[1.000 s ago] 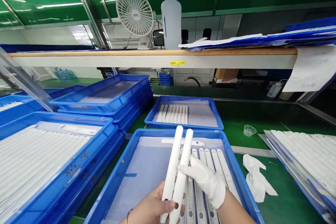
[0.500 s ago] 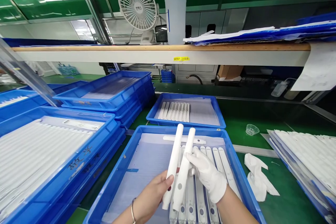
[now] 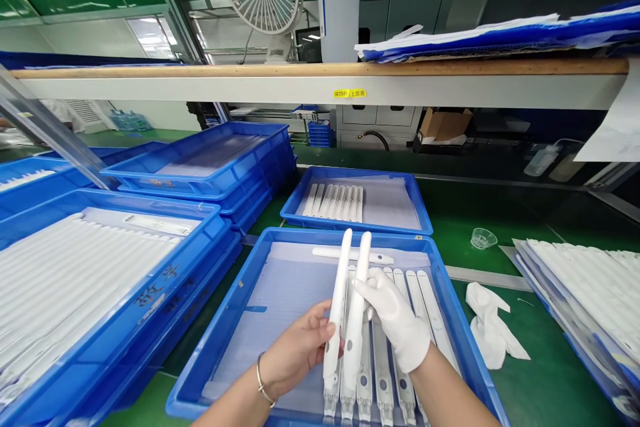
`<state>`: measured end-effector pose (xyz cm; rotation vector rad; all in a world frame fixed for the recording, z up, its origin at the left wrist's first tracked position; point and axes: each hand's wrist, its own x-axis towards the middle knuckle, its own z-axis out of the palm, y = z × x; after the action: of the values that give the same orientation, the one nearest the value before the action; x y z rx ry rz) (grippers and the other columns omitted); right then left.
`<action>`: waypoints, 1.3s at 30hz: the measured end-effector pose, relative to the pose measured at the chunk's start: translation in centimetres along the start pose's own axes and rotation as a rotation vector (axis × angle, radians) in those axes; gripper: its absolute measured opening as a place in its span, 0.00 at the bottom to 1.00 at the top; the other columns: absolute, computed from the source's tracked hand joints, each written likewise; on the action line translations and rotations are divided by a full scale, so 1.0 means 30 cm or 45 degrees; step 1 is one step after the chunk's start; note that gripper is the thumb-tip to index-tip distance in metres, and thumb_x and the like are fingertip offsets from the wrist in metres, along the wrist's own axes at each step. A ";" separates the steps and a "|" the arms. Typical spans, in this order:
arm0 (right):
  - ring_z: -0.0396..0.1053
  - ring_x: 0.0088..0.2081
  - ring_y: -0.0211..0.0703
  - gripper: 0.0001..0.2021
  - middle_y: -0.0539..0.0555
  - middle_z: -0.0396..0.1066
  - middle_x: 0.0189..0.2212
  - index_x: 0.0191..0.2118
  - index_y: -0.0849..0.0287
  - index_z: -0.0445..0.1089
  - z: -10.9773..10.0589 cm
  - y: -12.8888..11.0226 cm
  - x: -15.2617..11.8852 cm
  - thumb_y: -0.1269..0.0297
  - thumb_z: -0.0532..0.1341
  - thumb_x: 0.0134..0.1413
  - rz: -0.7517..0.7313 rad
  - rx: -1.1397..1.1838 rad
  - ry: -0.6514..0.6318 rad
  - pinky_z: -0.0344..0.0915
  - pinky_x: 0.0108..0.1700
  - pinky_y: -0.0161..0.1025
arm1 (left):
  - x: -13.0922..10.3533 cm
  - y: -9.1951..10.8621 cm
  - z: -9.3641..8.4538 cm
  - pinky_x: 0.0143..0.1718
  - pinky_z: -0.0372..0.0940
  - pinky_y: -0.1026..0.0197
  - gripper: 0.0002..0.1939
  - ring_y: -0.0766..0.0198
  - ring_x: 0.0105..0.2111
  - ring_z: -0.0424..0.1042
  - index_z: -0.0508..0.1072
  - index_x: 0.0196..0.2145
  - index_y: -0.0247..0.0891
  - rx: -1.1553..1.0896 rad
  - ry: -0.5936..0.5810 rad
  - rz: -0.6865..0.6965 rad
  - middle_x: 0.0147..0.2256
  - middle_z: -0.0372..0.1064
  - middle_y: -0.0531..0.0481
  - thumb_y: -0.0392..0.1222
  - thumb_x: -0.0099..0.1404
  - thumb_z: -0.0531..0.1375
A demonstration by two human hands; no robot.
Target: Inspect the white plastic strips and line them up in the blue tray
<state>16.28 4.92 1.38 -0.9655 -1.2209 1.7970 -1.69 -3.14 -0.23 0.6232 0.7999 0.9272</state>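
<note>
My bare left hand [image 3: 300,345], with a bracelet at the wrist, grips a long white piece [image 3: 338,307] that stands tilted up. Close beside it, my white-gloved right hand [image 3: 397,320] pinches a second white piece [image 3: 356,313]. Both pieces are over the blue tray [image 3: 230,300] in front of me. Under and beside my hands, several similar white strips [image 3: 434,313] lie in a row on the tray's right side. One more white piece [image 3: 373,257] lies crosswise near the tray's far edge.
Another blue tray [image 3: 423,213] with several strips sits behind. Stacked blue trays [image 3: 200,213] stand left. At right are a clear cup [image 3: 483,238], a crumpled white cloth [image 3: 493,327] and piled white pieces [image 3: 585,280]. A shelf [image 3: 275,88] crosses above.
The view has tilted down slightly. The two white pieces stand more upright, and their lower ends are nearer the row of strips. Each hand still holds its piece.
</note>
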 end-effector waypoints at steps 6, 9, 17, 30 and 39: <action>0.66 0.23 0.38 0.19 0.46 0.65 0.24 0.36 0.58 0.63 0.021 -0.002 -0.003 0.51 0.68 0.46 0.024 0.072 0.039 0.61 0.24 0.34 | 0.018 -0.033 0.010 0.41 0.66 0.58 0.27 0.58 0.38 0.73 0.64 0.56 0.39 0.010 -0.030 -0.049 0.40 0.73 0.43 0.43 0.61 0.64; 0.66 0.24 0.38 0.17 0.46 0.65 0.25 0.36 0.57 0.62 0.029 -0.001 -0.006 0.53 0.67 0.48 0.030 0.033 0.045 0.62 0.25 0.34 | 0.023 -0.036 0.013 0.40 0.67 0.57 0.27 0.55 0.41 0.72 0.64 0.57 0.41 0.084 -0.030 -0.048 0.45 0.71 0.43 0.44 0.61 0.65; 0.67 0.22 0.37 0.15 0.45 0.65 0.24 0.36 0.57 0.59 0.036 -0.008 -0.020 0.54 0.64 0.53 -0.006 -0.027 0.012 0.65 0.26 0.35 | 0.014 -0.012 0.026 0.41 0.66 0.59 0.27 0.56 0.41 0.71 0.67 0.55 0.40 0.179 -0.059 -0.074 0.44 0.71 0.44 0.45 0.59 0.66; 0.67 0.23 0.38 0.10 0.43 0.62 0.22 0.33 0.56 0.59 0.067 0.000 -0.041 0.60 0.62 0.55 -0.123 -0.251 0.172 0.66 0.27 0.36 | 0.026 -0.035 0.012 0.43 0.64 0.59 0.28 0.57 0.42 0.70 0.65 0.57 0.43 0.150 -0.099 0.007 0.46 0.70 0.43 0.45 0.61 0.64; 0.70 0.28 0.41 0.06 0.45 0.65 0.25 0.36 0.54 0.62 0.079 -0.004 -0.055 0.62 0.60 0.56 -0.156 -0.429 0.259 0.68 0.29 0.37 | 0.035 -0.025 -0.001 0.45 0.64 0.57 0.33 0.53 0.46 0.68 0.61 0.60 0.44 0.321 -0.149 0.087 0.48 0.68 0.44 0.50 0.59 0.65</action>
<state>14.93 2.56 2.41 -1.2007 -1.4441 1.3860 -1.01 -2.57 -1.15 0.9215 0.8007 0.8493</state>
